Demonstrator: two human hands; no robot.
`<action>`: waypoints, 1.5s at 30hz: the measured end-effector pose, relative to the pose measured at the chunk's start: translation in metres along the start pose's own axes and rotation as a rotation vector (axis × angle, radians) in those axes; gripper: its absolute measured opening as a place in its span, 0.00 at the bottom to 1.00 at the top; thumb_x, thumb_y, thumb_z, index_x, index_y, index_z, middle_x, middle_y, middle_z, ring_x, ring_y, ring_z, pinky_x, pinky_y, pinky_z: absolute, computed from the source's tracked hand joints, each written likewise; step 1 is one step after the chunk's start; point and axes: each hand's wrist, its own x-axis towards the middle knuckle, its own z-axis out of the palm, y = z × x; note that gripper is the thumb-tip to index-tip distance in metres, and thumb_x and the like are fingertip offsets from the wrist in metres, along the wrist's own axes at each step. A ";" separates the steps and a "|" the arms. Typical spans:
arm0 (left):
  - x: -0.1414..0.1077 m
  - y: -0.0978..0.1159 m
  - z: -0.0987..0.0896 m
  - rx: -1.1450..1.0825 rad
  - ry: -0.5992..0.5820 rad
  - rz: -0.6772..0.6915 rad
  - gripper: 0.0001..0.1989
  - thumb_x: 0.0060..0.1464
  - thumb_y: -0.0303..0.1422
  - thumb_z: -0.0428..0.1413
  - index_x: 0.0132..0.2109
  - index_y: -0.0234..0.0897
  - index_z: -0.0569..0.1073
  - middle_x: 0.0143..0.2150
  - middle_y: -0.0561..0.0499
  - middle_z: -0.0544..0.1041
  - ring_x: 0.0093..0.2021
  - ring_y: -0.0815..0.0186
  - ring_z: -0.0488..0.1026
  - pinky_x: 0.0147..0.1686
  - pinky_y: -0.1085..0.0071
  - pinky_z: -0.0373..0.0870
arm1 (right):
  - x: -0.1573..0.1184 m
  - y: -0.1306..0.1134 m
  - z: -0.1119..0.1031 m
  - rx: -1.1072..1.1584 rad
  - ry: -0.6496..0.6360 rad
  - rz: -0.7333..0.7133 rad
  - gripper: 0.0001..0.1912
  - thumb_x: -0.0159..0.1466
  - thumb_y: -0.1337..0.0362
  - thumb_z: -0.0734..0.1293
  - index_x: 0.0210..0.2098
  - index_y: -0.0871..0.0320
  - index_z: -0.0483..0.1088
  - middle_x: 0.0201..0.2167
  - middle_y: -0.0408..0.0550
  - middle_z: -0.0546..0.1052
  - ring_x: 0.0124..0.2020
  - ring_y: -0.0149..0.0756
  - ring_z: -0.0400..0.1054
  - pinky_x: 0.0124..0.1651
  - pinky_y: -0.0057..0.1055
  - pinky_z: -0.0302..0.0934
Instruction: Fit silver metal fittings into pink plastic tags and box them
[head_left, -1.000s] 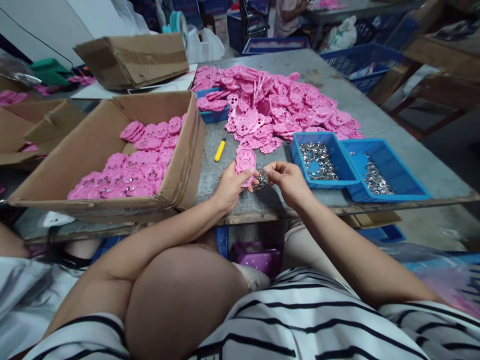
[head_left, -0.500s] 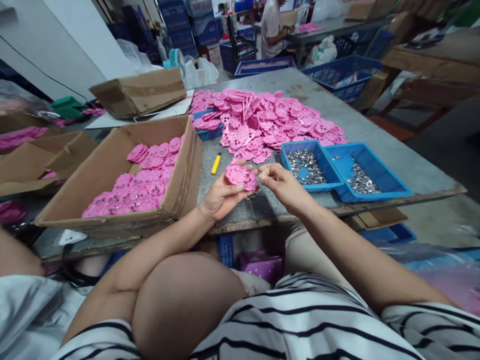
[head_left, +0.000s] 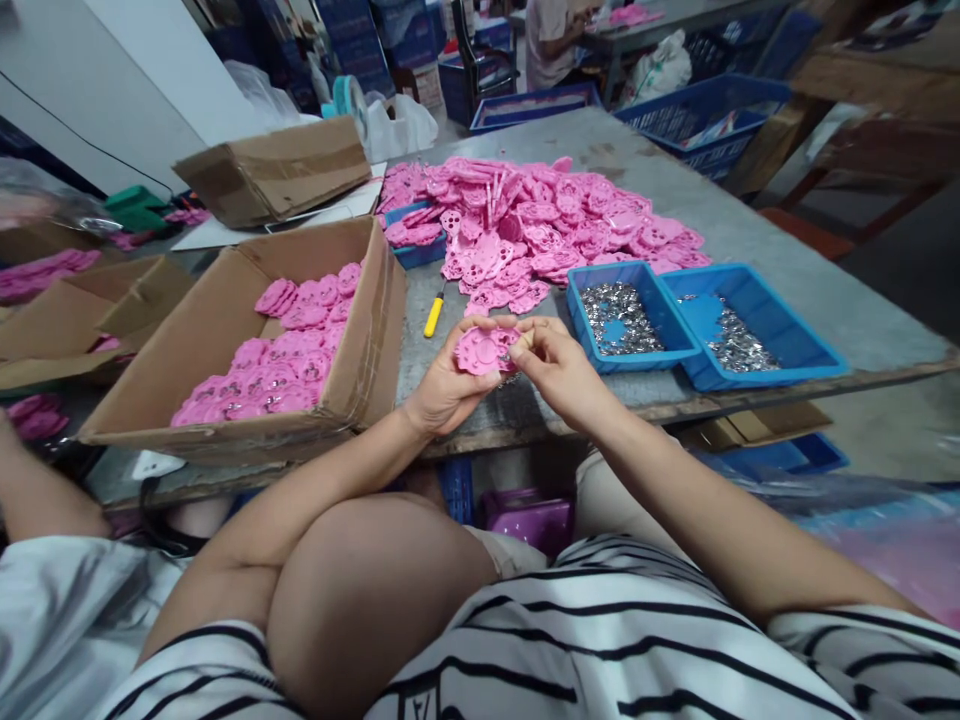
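Near the table's front edge, my left hand (head_left: 442,388) is closed around a flat pink plastic piece (head_left: 481,350) with a scalloped outline and small holes. My right hand (head_left: 553,362) is closed too, its thumb and forefinger pinched against the right end of that piece. What the right fingertips hold, if anything, is too small to make out. Small shiny metal bits lie on the table just under the hands. Beyond them spreads a big heap of similar pink pieces (head_left: 540,220). A yellow-handled screwdriver (head_left: 433,315) lies left of the heap.
Right of my hands, two blue trays (head_left: 679,362) hold small metal parts. On the left stands a cardboard box (head_left: 360,400) with pink pieces inside. Behind it is another cardboard box (head_left: 285,170). A person's arm (head_left: 45,480) shows at far left; another person (head_left: 551,45) sits at the back.
My right hand has come in against the pink piece, where its fingertips were slightly apart from it before. The piece now lies more level, and the view has tipped slightly downward.
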 end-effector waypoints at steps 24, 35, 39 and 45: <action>0.005 -0.002 0.000 0.064 -0.062 0.150 0.22 0.39 0.26 0.68 0.42 0.43 0.70 0.50 0.52 0.72 0.60 0.60 0.66 0.62 0.60 0.57 | -0.001 -0.001 0.004 0.172 0.060 0.065 0.09 0.55 0.65 0.67 0.20 0.57 0.64 0.40 0.47 0.69 0.47 0.39 0.63 0.56 0.41 0.55; 0.007 -0.007 -0.005 0.132 -0.078 0.194 0.24 0.40 0.31 0.69 0.44 0.44 0.68 0.52 0.51 0.72 0.60 0.60 0.65 0.62 0.57 0.56 | -0.001 0.008 0.012 0.131 0.114 0.013 0.08 0.57 0.65 0.65 0.22 0.56 0.64 0.37 0.46 0.68 0.44 0.37 0.63 0.55 0.40 0.56; 0.008 -0.009 -0.007 0.165 -0.081 0.220 0.24 0.40 0.32 0.68 0.44 0.44 0.68 0.53 0.50 0.71 0.60 0.60 0.65 0.61 0.58 0.56 | -0.002 0.008 0.013 0.113 0.138 0.011 0.07 0.57 0.65 0.65 0.23 0.56 0.64 0.37 0.47 0.68 0.45 0.38 0.64 0.54 0.40 0.57; 0.007 -0.010 -0.005 0.197 -0.031 0.237 0.24 0.39 0.33 0.69 0.44 0.43 0.69 0.52 0.49 0.73 0.59 0.59 0.66 0.62 0.58 0.56 | -0.003 0.012 0.018 0.005 0.197 -0.089 0.05 0.58 0.65 0.64 0.25 0.55 0.65 0.38 0.48 0.69 0.45 0.38 0.65 0.51 0.39 0.60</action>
